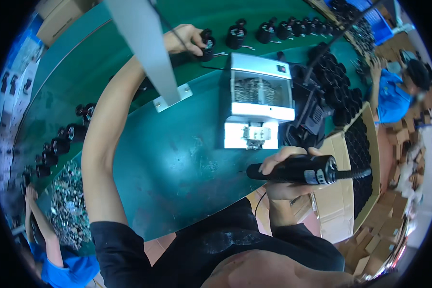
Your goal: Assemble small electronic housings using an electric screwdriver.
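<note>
My left arm reaches across the green bench, and my left hand (188,40) is closed around a black cylindrical part (208,47) that stands upright at the far side. A short wire sticks out from its base. In my right hand (283,175) lies a black electric screwdriver (305,169), held sideways with its dark tip end to the left and its coiled cord at the right. Between the two hands stands a silver screw feeder (261,86), with many small screws in its open bin and a lit front ledge.
Similar black parts (236,34) line the green belt on both sides of a grey metal post (146,48). Black round pieces (338,81) are piled right of the feeder, above an open carton (338,187). Blue-shirted people (393,98) work at right and lower left, beside loose circuit boards (69,206).
</note>
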Demonstrator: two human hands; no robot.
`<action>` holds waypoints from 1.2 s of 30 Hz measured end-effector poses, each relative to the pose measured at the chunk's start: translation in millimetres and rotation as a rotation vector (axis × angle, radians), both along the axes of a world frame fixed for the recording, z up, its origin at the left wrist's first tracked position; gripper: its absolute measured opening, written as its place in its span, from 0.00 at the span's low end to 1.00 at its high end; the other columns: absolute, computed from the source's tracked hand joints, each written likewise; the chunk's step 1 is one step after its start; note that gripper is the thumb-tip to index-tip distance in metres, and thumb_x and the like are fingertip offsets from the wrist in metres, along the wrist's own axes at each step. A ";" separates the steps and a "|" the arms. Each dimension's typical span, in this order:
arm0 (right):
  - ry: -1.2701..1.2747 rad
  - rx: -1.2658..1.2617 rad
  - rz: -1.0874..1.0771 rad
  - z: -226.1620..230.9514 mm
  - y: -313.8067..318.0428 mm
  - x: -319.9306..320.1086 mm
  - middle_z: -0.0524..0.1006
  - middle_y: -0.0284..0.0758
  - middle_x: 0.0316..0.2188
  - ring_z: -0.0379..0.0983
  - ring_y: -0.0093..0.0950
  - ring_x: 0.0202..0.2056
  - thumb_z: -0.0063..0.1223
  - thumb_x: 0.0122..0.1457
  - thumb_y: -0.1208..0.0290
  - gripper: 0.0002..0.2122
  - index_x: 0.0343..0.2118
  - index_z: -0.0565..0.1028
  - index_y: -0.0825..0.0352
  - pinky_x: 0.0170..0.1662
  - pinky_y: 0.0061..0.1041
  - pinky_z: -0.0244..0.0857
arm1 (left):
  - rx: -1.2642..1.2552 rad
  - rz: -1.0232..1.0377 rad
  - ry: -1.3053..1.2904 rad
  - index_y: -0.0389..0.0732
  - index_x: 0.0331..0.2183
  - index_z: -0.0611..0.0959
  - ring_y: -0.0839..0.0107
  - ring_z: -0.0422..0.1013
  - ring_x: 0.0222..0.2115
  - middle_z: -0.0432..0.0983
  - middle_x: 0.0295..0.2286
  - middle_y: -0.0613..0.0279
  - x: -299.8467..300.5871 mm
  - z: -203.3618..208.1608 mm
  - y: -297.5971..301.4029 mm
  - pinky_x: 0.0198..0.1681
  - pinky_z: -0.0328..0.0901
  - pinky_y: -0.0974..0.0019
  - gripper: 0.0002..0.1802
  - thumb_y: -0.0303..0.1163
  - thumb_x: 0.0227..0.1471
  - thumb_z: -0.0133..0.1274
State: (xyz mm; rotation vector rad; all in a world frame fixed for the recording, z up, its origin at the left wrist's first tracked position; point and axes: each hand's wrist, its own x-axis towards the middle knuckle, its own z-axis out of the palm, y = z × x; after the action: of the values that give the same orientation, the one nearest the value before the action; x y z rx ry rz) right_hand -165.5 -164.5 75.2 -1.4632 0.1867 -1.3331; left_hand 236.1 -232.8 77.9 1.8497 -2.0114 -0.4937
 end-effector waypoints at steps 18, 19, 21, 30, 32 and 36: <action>-0.194 0.163 0.050 -4.7 14.8 2.6 0.74 0.49 0.39 0.72 0.27 0.20 0.46 0.61 0.39 0.35 0.57 0.57 0.67 0.23 0.21 0.65 | -0.155 0.812 -0.310 0.33 0.25 0.80 0.66 0.71 0.25 0.78 0.26 0.56 -35.3 154.0 280.8 0.35 0.65 0.66 0.03 0.21 0.42 0.57; -0.146 0.165 0.023 -0.5 15.1 2.2 0.73 0.50 0.41 0.72 0.27 0.18 0.40 0.62 0.37 0.36 0.59 0.54 0.64 0.20 0.20 0.65 | -0.191 0.731 -0.303 0.32 0.24 0.80 0.65 0.71 0.27 0.78 0.28 0.54 -62.2 148.4 304.4 0.36 0.66 0.65 0.04 0.20 0.40 0.58; -0.084 0.154 -0.043 1.1 18.4 7.2 0.72 0.51 0.43 0.73 0.27 0.17 0.34 0.62 0.35 0.36 0.61 0.52 0.62 0.18 0.19 0.65 | 0.067 0.571 0.123 0.29 0.23 0.81 0.58 0.74 0.36 0.78 0.37 0.49 -107.6 155.0 306.5 0.43 0.67 0.59 0.07 0.17 0.33 0.60; -0.120 0.117 -0.037 25.7 21.3 -1.9 0.75 0.52 0.41 0.73 0.30 0.13 0.30 0.66 0.40 0.31 0.61 0.48 0.58 0.13 0.20 0.65 | -0.259 0.177 0.042 0.31 0.28 0.84 0.50 0.71 0.44 0.72 0.47 0.45 -218.1 20.8 232.2 0.47 0.68 0.59 0.06 0.22 0.42 0.59; -0.194 -0.008 0.026 45.3 15.1 -4.4 0.76 0.51 0.37 0.73 0.30 0.13 0.28 0.64 0.37 0.32 0.61 0.50 0.56 0.13 0.22 0.68 | -0.341 0.234 0.108 0.31 0.28 0.84 0.52 0.71 0.43 0.72 0.46 0.45 -227.2 -0.7 230.1 0.45 0.68 0.60 0.07 0.22 0.42 0.62; -0.323 -0.229 0.034 79.5 -0.5 3.4 0.77 0.49 0.34 0.73 0.29 0.13 0.26 0.63 0.33 0.34 0.61 0.52 0.56 0.11 0.22 0.68 | -0.468 0.269 0.330 0.32 0.27 0.82 0.55 0.71 0.40 0.71 0.45 0.47 -229.1 -38.5 222.5 0.43 0.69 0.61 0.08 0.22 0.40 0.65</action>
State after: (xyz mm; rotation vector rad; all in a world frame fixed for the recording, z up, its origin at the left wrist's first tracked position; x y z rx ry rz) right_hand -162.2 -165.1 154.7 -1.4058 -0.2056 -1.5805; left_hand 7.0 -10.3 39.4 1.5907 -1.4781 -0.2075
